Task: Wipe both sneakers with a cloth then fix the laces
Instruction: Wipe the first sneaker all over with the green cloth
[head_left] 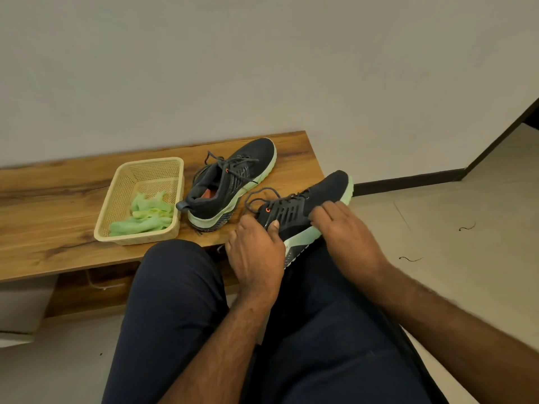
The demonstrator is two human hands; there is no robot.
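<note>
Both hands hold one sneaker (303,211): left hand (256,258) fingers curl round its heel, right hand (341,228) fingers clamp its side; the other sneaker (230,182) sits on the table (58,199) at ten o'clock

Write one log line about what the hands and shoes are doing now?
left hand: holds near sneaker heel | right hand: grips its side | far sneaker: on bench | cloth: in basket
</note>
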